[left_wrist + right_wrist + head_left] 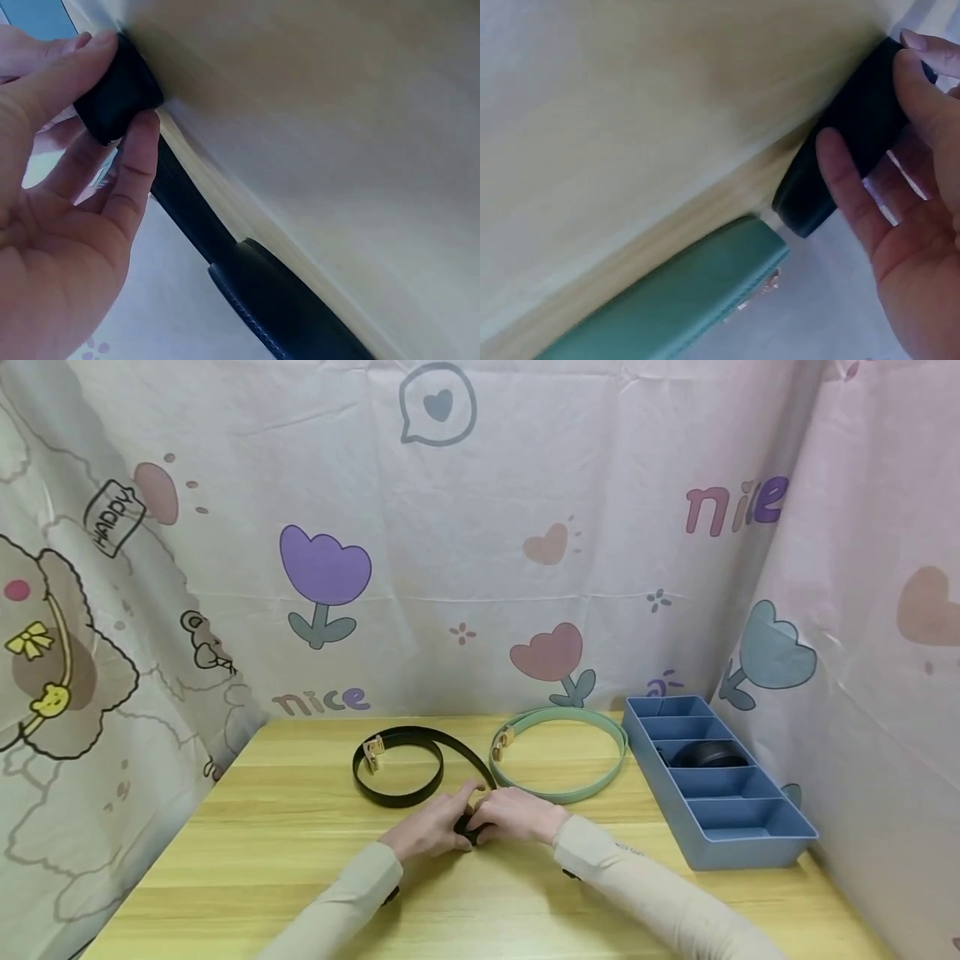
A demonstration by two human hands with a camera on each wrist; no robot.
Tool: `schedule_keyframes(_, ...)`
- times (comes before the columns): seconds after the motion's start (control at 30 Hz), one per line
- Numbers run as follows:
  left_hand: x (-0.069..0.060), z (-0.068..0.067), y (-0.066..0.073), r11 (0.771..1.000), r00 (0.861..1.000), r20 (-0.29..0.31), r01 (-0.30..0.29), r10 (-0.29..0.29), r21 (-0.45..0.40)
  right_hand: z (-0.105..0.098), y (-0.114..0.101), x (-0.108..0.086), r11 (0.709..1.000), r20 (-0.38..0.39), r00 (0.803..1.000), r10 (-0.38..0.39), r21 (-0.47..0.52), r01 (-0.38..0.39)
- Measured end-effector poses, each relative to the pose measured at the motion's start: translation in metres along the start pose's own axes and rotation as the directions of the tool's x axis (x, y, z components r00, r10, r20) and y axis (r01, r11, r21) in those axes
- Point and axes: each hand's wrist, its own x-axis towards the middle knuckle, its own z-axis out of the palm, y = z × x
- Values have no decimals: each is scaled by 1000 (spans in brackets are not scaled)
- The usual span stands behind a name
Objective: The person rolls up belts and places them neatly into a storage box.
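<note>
A black belt (397,800) with a gold buckle (372,752) stands on edge in a loop on the table. Its strap runs rightward to both hands, where a small black curl (467,832) of strap shows between them. My left hand (429,827) pinches this curl between thumb and fingers, as the left wrist view shows with the black strap (191,202) trailing behind. From the other side, my right hand (521,814) grips the black curl (855,142) too. Fingers partly cover the curl in the head view.
Behind the right hand, a green belt (562,797) with a gold buckle (501,743) stands in a wide loop. A blue divided box (750,853) is at the right, with a rolled black belt (711,755) in its middle compartment. Printed curtains (450,527) surround the wooden table (247,827).
</note>
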Motion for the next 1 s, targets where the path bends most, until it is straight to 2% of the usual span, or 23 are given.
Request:
schedule_keyframes(0.1,-1,1,2,999,999,-20,44,-44,10,1,-2,1,1000,-7,1000,7,-13,-7)
schedule_keyframes(0.23,1,7,10,992,991,-112,90,-79,92,2,-6,2,999,-38,999,33,-30,-34)
schedule_keyframes(0.37,3,10,16,979,979,-181,126,-96,162,2,-7,3,999,-64,998,16,-38,-18)
schedule_keyframes(0.47,3,9,17,977,977,-185,141,-111,159,1,-5,1,999,-57,998,-9,-34,7)
schedule_keyframes(0.53,2,8,16,979,978,-180,131,-102,155,0,-3,-2,1000,-36,999,-13,-26,12)
schedule_keyframes(0.7,-3,4,11,991,991,-121,67,-53,112,-1,-1,-5,1000,6,1000,-15,14,15)
schedule_keyframes(0.8,-6,2,9,995,994,-94,63,-55,81,0,-1,-2,999,4,999,-37,10,37)
schedule_keyframes(0.9,-7,3,8,991,986,-117,126,-119,49,1,-3,2,998,-6,999,-51,-46,51)
schedule_keyframes(1.0,-7,6,7,980,970,-148,200,-194,27,1,-6,5,993,-15,999,-52,-105,50)
